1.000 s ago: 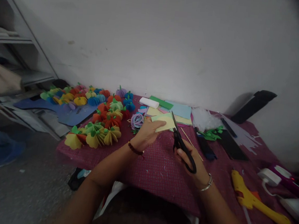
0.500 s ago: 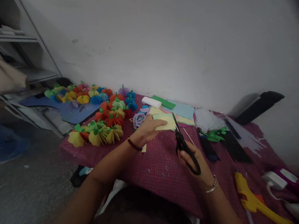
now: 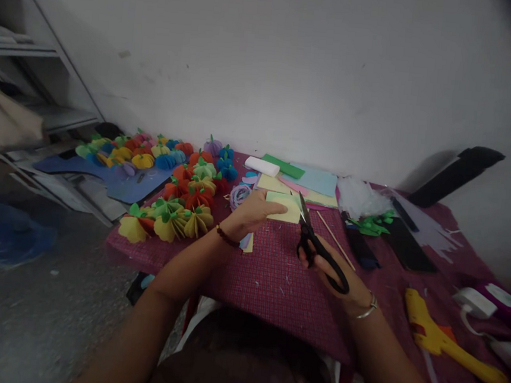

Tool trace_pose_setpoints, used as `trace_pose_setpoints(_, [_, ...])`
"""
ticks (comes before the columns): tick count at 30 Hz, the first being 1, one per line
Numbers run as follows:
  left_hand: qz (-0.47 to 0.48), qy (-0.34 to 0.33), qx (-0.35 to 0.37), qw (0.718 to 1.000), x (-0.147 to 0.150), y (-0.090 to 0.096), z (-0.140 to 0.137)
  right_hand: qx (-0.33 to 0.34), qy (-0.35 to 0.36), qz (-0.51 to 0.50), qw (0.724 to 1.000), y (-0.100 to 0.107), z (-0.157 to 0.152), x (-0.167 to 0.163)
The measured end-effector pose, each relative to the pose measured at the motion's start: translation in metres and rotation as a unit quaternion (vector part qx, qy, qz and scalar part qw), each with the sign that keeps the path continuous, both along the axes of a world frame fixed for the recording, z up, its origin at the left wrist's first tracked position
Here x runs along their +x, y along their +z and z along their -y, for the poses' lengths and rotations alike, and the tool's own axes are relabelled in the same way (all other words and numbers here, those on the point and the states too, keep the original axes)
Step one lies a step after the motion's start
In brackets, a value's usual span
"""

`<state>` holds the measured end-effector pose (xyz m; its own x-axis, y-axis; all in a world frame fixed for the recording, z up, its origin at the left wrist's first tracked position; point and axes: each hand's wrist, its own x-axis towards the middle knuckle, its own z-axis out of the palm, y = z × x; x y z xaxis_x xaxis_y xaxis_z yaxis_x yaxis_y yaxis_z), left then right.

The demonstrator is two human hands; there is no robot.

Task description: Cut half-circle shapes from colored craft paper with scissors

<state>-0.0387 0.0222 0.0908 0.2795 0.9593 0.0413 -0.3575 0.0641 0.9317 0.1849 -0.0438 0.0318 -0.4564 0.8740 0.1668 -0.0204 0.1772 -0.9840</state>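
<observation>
My left hand (image 3: 254,210) pinches a small pale yellow-green paper piece (image 3: 290,211) by its left side, thumb on top. In my right hand (image 3: 335,276) is a pair of black-handled scissors (image 3: 309,235), fingers through the loops. The scissor blades are parted and stand at the paper's right edge; whether they touch it I cannot tell. Beneath my left wrist, narrow paper strips (image 3: 247,242) lie on the table. Just behind my left hand rests a coil of lilac paper or ribbon (image 3: 239,196).
Many colourful folded-paper pumpkins (image 3: 199,198) cover the table's left side and a blue board (image 3: 135,184). Coloured sheets (image 3: 314,182) lie at the back. A yellow glue gun (image 3: 437,335) and a white plug (image 3: 476,301) are at the right. A thin wooden stick (image 3: 334,237) lies near my right hand.
The scissor blades have opened wider, and my right hand has shifted slightly down and right. The left hand still holds the paper. The whole view has tilted a little.
</observation>
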Motion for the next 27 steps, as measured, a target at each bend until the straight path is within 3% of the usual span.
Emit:
trace_pose_setpoints(9, [0.017, -0.041, 0.023, 0.999, 0.008, -0.012, 0.000, -0.004, -0.010, -0.004, 1.000, 0.000, 0.000, -0.005])
trace_pose_setpoints(18, [0.021, -0.038, -0.003, 0.999, 0.004, -0.008, 0.000, 0.035, -0.020, 0.028, 0.999, 0.010, 0.001, -0.009])
trace_pose_setpoints(27, [0.016, -0.043, -0.014, 0.999, 0.001, -0.010, -0.002, 0.017, -0.035, 0.016, 0.999, 0.009, 0.003, -0.010])
